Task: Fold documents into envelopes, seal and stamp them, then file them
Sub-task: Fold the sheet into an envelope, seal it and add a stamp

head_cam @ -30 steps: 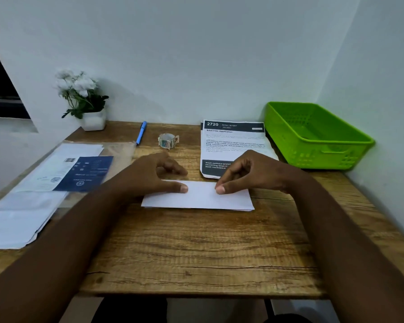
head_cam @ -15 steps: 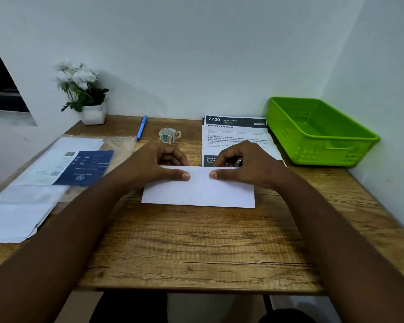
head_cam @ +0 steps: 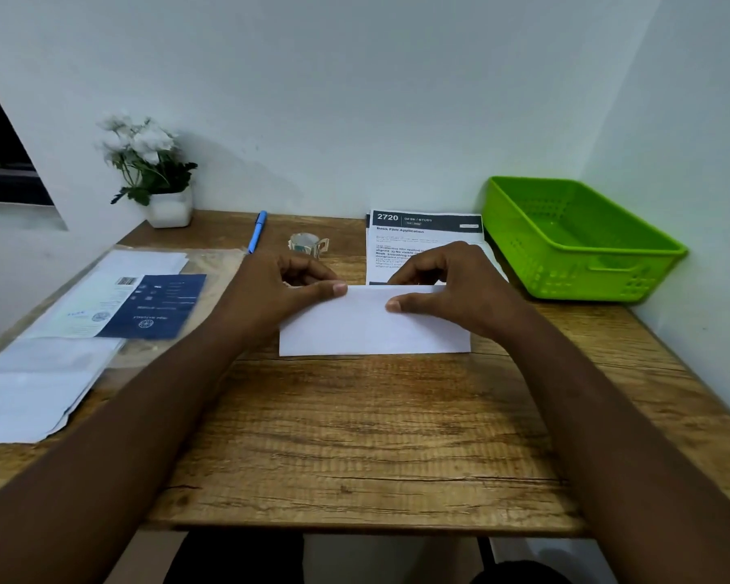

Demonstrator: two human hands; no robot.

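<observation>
Head view: both hands pinch the far edge of a folded white document (head_cam: 374, 326) lying crosswise on the desk (head_cam: 355, 436) — left hand (head_cam: 287, 288) and right hand (head_cam: 447, 284) equally near, thumbs on top — green basket (head_cam: 574, 242) well off right.

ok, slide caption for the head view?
Both hands, left and right, pinch a folded white paper on the wooden desk.

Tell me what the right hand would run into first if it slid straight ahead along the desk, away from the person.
Most likely the printed sheet headed 2720: the right hand, gripping the folded white paper, already overlaps the sheet's near part. Beyond lies the wall. The green basket sits off to the right, probably outside that line.
</observation>
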